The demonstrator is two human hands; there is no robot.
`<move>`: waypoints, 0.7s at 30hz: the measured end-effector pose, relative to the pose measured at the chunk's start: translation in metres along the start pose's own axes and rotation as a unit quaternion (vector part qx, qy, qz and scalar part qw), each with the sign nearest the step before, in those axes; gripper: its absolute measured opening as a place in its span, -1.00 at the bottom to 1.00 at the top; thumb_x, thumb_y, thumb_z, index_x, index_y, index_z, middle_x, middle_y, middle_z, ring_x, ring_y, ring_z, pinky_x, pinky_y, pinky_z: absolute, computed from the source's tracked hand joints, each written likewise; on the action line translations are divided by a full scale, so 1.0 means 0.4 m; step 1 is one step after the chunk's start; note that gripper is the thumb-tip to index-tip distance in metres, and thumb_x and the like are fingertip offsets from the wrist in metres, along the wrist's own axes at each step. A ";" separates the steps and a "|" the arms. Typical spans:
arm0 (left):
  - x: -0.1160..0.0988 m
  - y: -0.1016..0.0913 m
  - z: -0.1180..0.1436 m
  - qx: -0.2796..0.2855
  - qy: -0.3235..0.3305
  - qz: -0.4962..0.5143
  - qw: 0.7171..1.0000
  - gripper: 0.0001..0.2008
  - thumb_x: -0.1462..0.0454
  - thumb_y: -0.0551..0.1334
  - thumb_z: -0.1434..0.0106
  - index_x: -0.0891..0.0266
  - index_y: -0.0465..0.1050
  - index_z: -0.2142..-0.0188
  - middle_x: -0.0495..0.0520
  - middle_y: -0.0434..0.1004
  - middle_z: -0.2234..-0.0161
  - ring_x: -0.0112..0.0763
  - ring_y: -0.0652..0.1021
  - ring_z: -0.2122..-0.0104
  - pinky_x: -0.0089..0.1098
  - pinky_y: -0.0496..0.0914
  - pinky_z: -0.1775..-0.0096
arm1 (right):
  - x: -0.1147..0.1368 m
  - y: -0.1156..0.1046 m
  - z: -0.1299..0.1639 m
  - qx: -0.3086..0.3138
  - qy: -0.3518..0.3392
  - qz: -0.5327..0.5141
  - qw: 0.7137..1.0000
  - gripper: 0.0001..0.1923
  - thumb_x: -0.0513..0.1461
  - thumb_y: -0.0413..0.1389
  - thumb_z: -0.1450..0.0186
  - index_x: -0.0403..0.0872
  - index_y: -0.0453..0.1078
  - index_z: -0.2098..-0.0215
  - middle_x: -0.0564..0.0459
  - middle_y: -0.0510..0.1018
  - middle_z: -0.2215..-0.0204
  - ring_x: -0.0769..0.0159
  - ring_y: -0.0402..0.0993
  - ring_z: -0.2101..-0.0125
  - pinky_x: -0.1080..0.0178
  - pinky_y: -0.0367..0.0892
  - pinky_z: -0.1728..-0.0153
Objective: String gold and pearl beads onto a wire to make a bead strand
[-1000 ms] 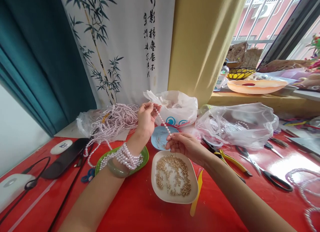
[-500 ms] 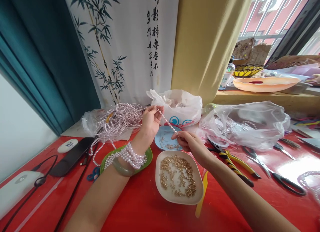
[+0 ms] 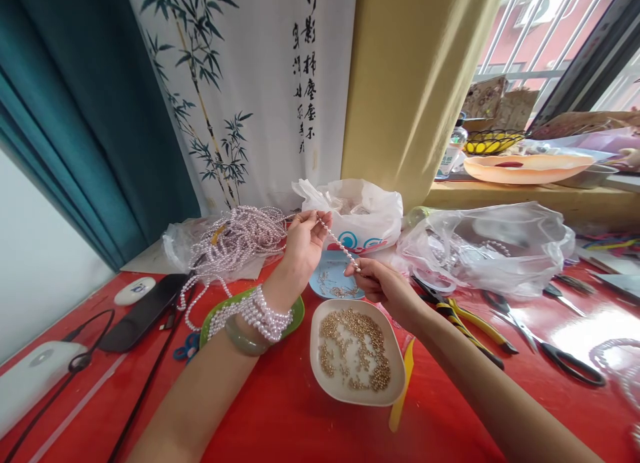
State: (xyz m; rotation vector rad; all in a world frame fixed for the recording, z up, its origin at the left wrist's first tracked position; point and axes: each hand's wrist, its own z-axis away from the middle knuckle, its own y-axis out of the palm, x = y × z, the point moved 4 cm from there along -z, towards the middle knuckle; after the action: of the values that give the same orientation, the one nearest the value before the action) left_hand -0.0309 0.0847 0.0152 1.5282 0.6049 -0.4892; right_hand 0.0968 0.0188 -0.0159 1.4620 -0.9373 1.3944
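A short length of bead string (image 3: 338, 244) is stretched slantwise between my two hands. Its upper end sits pinched in my left hand (image 3: 306, 242), and its lower end in the closed fingers of my right hand (image 3: 377, 280). Several loops of pearly beads (image 3: 264, 316) and a green bangle (image 3: 245, 340) circle my left wrist. Below my hands stands a cream dish (image 3: 357, 398) with gold beads (image 3: 373, 346) in it. Behind it, a blue plate (image 3: 320, 286) carries small beads. My left wrist partly covers a green tray (image 3: 297, 316).
A heap of pearly bead strands (image 3: 245, 236) lies at the back left. Plastic bags (image 3: 530, 250) stand behind and to the right. Yellow-black pliers (image 3: 467, 330) and scissors (image 3: 565, 363) lie on the right, with a phone (image 3: 145, 316) and cables on the left.
My hands keep hold of the bead string and have barely moved; the left fingers sit slightly further right. The view has shifted a little.
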 end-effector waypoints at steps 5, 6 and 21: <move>-0.001 -0.003 0.001 0.000 -0.003 0.007 1.000 -0.83 0.50 0.06 -0.10 0.31 0.28 0.55 0.00 0.41 0.55 -0.56 0.49 0.47 -0.45 0.37 0.23 | 0.007 0.002 0.002 0.003 -0.009 -0.003 1.000 -0.77 -0.23 -0.10 -0.12 -0.16 0.36 0.42 0.24 -0.16 0.67 0.47 -0.32 0.66 0.32 -0.33 0.67; -0.001 -0.004 0.002 0.000 -0.005 0.008 1.000 -0.83 0.50 0.07 -0.10 0.31 0.28 0.55 0.00 0.41 0.55 -0.56 0.49 0.47 -0.45 0.37 0.23 | 0.008 0.001 0.001 0.000 -0.013 -0.004 1.000 -0.76 -0.22 -0.10 -0.13 -0.16 0.37 0.43 0.24 -0.15 0.67 0.48 -0.31 0.66 0.32 -0.33 0.67; 0.013 0.024 0.035 0.001 -0.044 0.034 0.998 -0.85 0.52 0.09 -0.07 0.36 0.29 0.56 0.06 0.41 0.57 -0.51 0.50 0.49 -0.44 0.37 0.29 | -0.001 -0.009 -0.008 -0.004 -0.012 -0.036 0.999 -0.85 -0.28 -0.11 -0.08 -0.14 0.27 0.53 0.28 -0.13 0.73 0.52 -0.31 0.70 0.35 -0.31 0.70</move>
State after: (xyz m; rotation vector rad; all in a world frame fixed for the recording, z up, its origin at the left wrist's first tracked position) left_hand -0.0200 0.0712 0.0185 1.5154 0.4842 -0.5024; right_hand 0.0993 0.0228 -0.0167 1.4944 -0.8947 1.3217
